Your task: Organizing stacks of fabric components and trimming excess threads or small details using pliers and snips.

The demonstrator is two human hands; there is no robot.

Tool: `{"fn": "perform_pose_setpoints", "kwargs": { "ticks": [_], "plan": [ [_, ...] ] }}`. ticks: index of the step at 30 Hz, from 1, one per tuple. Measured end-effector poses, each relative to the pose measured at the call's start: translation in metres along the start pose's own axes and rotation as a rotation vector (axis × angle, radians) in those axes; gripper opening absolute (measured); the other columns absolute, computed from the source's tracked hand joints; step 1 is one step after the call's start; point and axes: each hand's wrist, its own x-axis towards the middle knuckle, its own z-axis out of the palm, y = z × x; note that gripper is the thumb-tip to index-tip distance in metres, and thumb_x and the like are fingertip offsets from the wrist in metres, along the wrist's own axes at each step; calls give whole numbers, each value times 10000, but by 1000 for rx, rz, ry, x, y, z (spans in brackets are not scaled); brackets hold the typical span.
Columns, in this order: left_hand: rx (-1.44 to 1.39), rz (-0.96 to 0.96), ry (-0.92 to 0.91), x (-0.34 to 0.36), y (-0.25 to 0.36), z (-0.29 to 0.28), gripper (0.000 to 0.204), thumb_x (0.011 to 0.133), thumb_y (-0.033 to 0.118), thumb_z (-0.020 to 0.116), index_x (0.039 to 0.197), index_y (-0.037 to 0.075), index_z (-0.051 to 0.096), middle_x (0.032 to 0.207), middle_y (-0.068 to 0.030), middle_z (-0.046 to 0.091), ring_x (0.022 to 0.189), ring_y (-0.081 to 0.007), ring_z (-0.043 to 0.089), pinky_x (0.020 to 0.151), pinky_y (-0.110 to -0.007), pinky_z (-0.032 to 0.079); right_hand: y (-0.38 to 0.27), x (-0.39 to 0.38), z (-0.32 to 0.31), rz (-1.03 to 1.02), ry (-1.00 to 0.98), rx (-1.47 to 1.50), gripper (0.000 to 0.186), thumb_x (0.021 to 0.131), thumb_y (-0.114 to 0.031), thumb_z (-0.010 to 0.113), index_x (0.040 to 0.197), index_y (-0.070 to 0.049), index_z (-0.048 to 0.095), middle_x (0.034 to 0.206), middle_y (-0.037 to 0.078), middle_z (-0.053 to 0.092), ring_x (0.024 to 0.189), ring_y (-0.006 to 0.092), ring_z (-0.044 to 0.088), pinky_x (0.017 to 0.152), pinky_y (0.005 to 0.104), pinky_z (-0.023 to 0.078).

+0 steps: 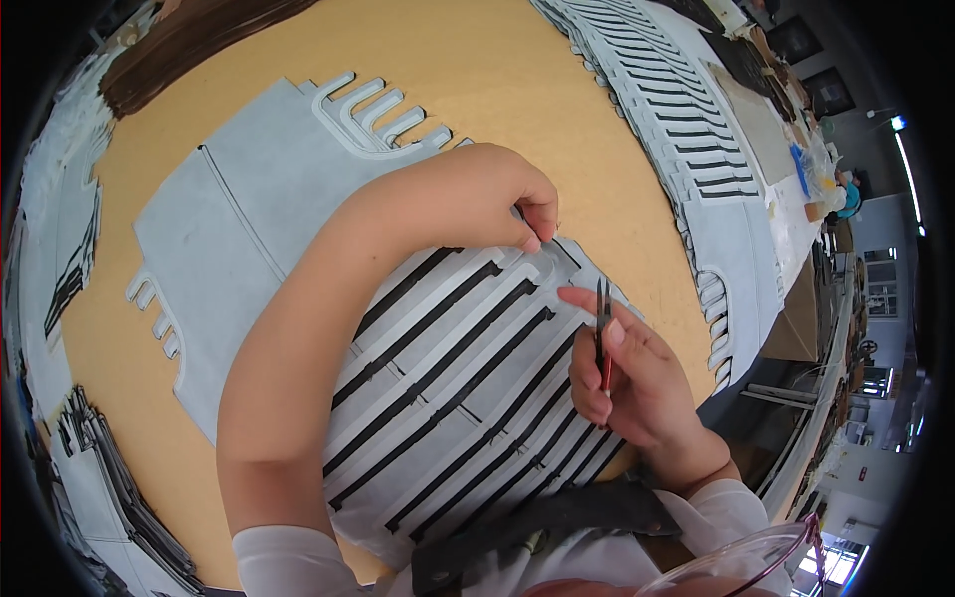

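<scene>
Picture a clock face laid over the view, with twelve at the top. A person leans over a tan tabletop (477, 80), working on a grey piece with black stripes (468, 388), which lies just below the centre and spreads toward six o'clock.

The left forearm rises from seven o'clock and bends over the piece. The left hand (492, 199), near the centre toward twelve, has thumb and fingers pinched on a narrow dark strip (521, 214) at the piece's upper edge; whether that strip is loose or attached, I cannot tell.

The right hand (637, 368), at four o'clock, grips a slim two-pointed tool (604, 338) with a red handle, its points toward twelve. The index finger stretches toward ten, close to the striped piece.

A large grey panel (239, 189) with slotted edges lies flat at ten o'clock, partly behind the left arm. A dark brown roll (189, 55) sits at half past ten, a stack of grey slatted pieces (676, 109) at half past one, and another grey stack (104, 488) at eight.
</scene>
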Motion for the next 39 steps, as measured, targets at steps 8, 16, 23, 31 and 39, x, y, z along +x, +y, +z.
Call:
{"fn": "perform_pose_setpoints", "kwargs": {
  "ticks": [8,16,23,31,39],
  "plan": [
    [315,134,89,2,-8,20,134,727,165,716,821,75,683,818,-59,642,911,-243,566,866,-333,422,9,31,6,54,41,65,362,977,-299,473,1227,-45,408,728,45,496,554,132,446,530,279,374],
    [106,61,39,-5,14,0,143,760,160,684,768,23,646,634,-113,603,603,-247,558,616,-344,434,24,33,6,116,-51,13,283,999,-304,429,1090,-41,480,691,10,445,545,111,416,517,245,356],
    [125,19,25,-2,16,2,159,771,171,677,758,17,643,604,-119,584,606,-257,551,649,-346,441,26,38,8,85,-36,-34,275,1011,-305,399,1021,-40,475,671,1,415,531,91,379,506,232,342],
    [159,31,63,-2,15,5,170,773,183,666,732,19,643,634,-122,601,657,-297,570,824,-366,438,30,41,7,53,-32,-53,258,1019,-286,375,981,-50,472,655,-3,399,515,87,352,491,226,332],
    [139,45,77,-3,14,5,173,762,178,663,722,11,636,612,-132,587,622,-297,565,822,-364,439,30,41,8,49,-28,-57,257,1021,-284,369,970,-55,473,653,-3,397,512,84,345,490,222,334]
  ]
}}
